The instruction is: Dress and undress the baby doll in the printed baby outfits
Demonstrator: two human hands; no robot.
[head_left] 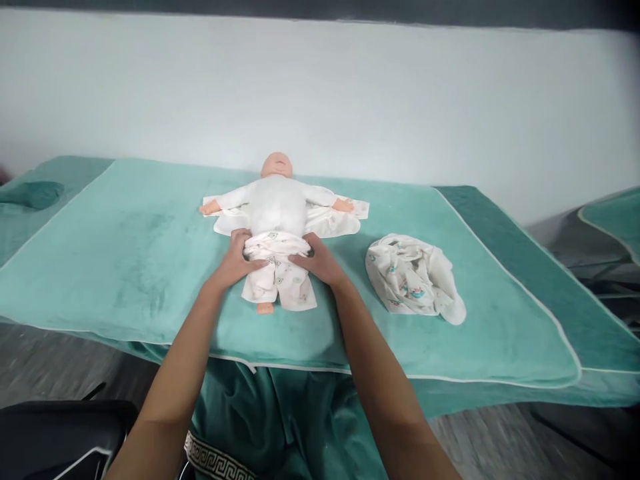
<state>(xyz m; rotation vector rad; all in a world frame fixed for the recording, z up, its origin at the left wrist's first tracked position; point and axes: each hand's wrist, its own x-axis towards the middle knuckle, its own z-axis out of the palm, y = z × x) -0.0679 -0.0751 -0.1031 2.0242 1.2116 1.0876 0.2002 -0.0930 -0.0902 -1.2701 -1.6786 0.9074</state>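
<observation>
Doll (278,200): lay face-up, arms spread, on the teal towel (125,253).
Left hand (239,259): fingers curled tight on the printed trousers (280,277) at the waistband.
Right hand (320,261): gripped the opposite side likewise.
Print: too small to read.
Crumpled cloth (410,277): right of the doll.

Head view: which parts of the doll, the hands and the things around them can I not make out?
All in the head view.
The waist of the doll: covered by the bunched trousers and both hands.
The left hand and right hand: fingertips sink into trouser folds, grip unclear.
One foot: hidden inside a trouser leg.
The crumpled cloth: folded on itself, kind unclear.
The black object: cut off by the lower left edge.
</observation>
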